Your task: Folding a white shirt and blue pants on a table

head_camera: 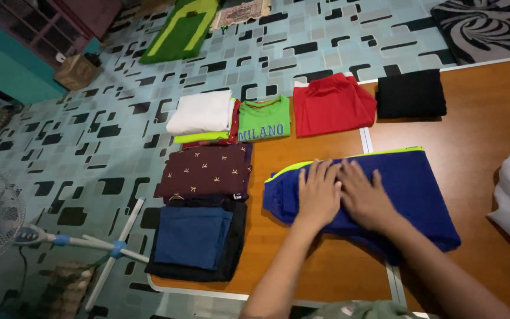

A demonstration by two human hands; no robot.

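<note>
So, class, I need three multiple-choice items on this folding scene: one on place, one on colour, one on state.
1. Where does the black folded garment lie?
A. right of the red one
B. on the floor
C. under the hands

2. What colour trim edges the blue garment?
A. white
B. yellow-green
C. red

3. How are the left hand and right hand placed?
A. gripping a hanger
B. lifted in the air
C. flat on the blue garment

Answers: A, it sits beside the red one on the table; B, a bright strip runs along its top edge; C, both palms press down, fingers spread.
</note>
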